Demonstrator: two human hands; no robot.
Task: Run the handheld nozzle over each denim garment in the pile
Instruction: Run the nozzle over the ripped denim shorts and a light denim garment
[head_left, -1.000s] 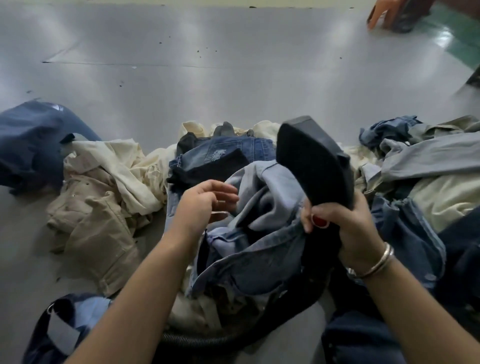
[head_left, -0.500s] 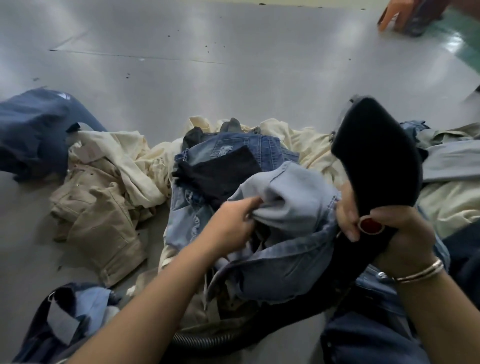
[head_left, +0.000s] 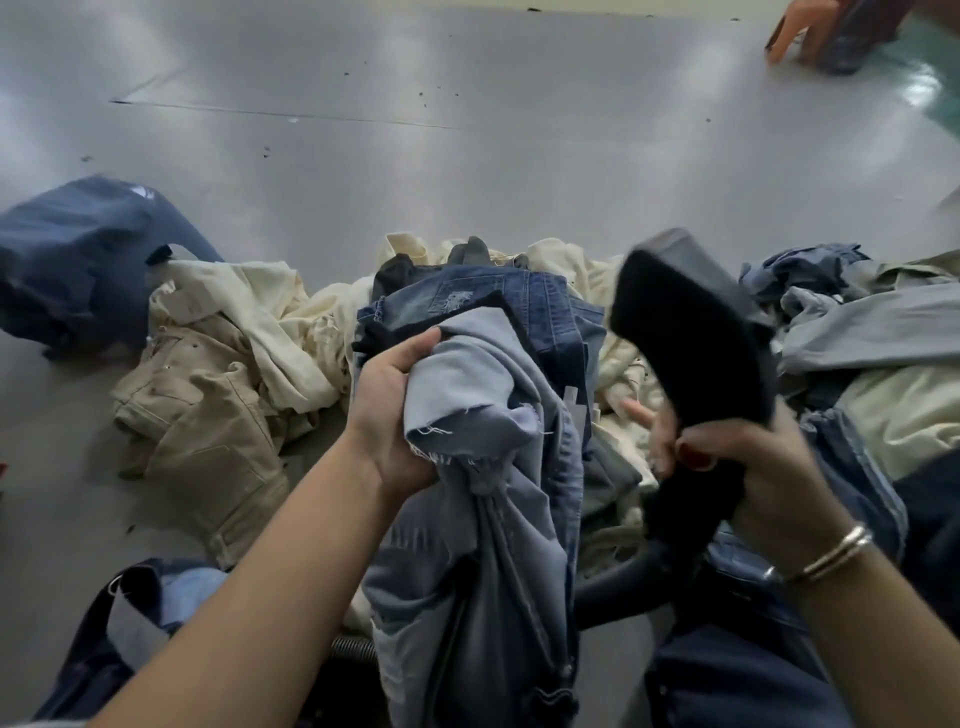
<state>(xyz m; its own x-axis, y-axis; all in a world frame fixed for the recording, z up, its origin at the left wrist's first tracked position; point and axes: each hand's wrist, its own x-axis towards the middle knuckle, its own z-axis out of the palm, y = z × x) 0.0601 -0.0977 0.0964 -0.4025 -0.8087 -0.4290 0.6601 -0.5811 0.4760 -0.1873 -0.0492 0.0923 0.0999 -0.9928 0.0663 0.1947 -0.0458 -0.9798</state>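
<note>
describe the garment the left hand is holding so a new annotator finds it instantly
Start at the heap of clothes on the grey floor and go to its near centre, between the forearms. The left hand grips a pale blue denim garment lifted above the heap. Its frayed raw edge and washed-out colour separate it from the darker distressed blue jeans behind.

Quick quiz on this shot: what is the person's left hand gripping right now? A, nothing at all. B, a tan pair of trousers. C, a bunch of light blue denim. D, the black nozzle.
C: the left hand has its fingers curled round a bunched fold of the light blue denim garment, while the black nozzle is in the right hand.
</note>
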